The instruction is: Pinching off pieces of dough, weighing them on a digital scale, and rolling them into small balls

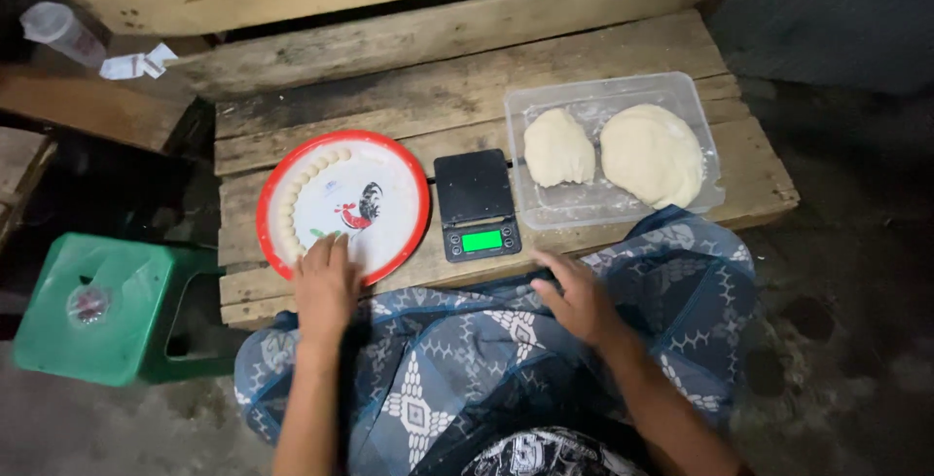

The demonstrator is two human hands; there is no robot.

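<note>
A round white plate with a red rim [413,176] and a painted rooster lies on a wooden pallet table [448,97]. Several small dough balls [297,199] line its left inner edge. My left hand [326,286] rests palm down on the plate's near rim, fingers apart, holding nothing. My right hand [579,296] hovers over my patterned blue cloth lap [467,350] just below the table's front edge, fingers loosely spread and empty. A small black digital scale [475,204] with a lit green display stands between the plate and a clear plastic tub [671,87].
The tub holds two large pale dough lumps [652,153]. A green plastic stool [97,306] with a plastic cup on it stands at the left. A clear cup [63,34] and crumpled paper [136,63] lie on planks at the far left.
</note>
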